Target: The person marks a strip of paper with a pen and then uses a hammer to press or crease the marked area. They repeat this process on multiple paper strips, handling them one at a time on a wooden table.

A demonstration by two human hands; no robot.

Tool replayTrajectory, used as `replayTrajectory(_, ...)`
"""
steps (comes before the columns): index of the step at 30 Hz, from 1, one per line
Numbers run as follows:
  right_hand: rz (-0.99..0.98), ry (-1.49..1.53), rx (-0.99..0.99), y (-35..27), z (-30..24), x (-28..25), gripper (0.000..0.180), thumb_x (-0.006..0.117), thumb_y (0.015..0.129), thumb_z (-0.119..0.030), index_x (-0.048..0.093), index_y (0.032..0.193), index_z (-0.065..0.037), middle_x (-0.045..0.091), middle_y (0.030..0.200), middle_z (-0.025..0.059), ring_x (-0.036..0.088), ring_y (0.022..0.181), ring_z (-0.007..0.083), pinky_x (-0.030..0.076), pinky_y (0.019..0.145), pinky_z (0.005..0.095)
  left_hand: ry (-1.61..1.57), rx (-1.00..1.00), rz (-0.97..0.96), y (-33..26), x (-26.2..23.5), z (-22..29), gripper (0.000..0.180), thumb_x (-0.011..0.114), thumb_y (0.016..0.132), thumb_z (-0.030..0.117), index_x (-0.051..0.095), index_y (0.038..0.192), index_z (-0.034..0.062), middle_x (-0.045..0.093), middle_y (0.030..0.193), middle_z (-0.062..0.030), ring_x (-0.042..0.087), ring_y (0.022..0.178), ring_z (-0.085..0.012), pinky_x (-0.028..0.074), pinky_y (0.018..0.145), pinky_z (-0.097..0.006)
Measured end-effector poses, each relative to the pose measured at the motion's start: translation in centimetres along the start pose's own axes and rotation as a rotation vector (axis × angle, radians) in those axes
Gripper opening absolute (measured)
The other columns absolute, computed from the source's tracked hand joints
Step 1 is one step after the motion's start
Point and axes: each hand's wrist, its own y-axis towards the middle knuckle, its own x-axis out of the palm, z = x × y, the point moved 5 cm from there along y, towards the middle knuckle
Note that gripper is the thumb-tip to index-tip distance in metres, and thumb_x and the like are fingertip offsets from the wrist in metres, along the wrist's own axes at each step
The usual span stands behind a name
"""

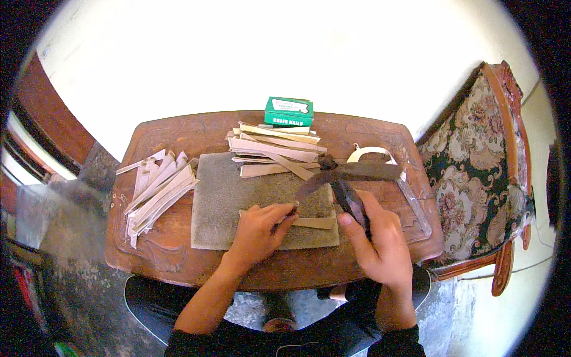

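Carved wooden table (178, 262) under grey mat (220, 202), wood strips (156, 190), green box (289, 111).

Harsh daylight blows out the floor beyond the table (178, 134); fisheye edges bend and darken to black.

Your right hand (380, 241) covers the lower handle of the dark shears (348, 178), so its grip there is hidden. Your left hand (259, 229) hides one end of the pale strip (315, 222). The chair (476, 160) fades into the dark rim.
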Motion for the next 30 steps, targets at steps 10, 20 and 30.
replayTrajectory(10, -0.012, -0.003, 0.004, -0.2, -1.4, 0.1, 0.037, 0.064, 0.092, -0.018, 0.052, 0.12, 0.003, 0.065, 0.086, 0.0272, 0.064, 0.08, 0.047, 0.05, 0.068, 0.0516, 0.006, 0.005, 0.018, -0.2, 0.1, -0.2, 0.02, 0.068, 0.087, 0.017, 0.069, 0.104, 0.0067, 0.071, 0.093, -0.0108, 0.067, 0.075, -0.0299, 0.047, 0.064, -0.04)
replayTrajectory(20, -0.014, -0.033, 0.015, 0.0, -1.0, 0.5, 0.033, 0.063, 0.093, -0.02, 0.052, 0.114, 0.003, 0.064, 0.083, 0.0276, 0.063, 0.077, 0.0477, 0.05, 0.065, 0.0533, 0.02, 0.01, 0.0, 0.0, 0.0, 0.0, 0.02, 0.068, 0.088, 0.017, 0.068, 0.105, 0.0065, 0.069, 0.085, -0.0105, 0.066, 0.071, -0.0301, 0.046, 0.064, -0.039)
replayTrajectory(30, -0.017, -0.009, 0.028, -0.3, -1.1, 0.8, 0.033, 0.061, 0.093, -0.02, 0.052, 0.118, 0.0, 0.064, 0.083, 0.0277, 0.064, 0.078, 0.0476, 0.05, 0.067, 0.0537, -0.005, 0.035, 0.038, 0.0, 0.1, -0.2, 0.018, 0.068, 0.088, 0.017, 0.069, 0.103, 0.0068, 0.071, 0.088, -0.0098, 0.064, 0.065, -0.0273, 0.044, 0.062, -0.039)
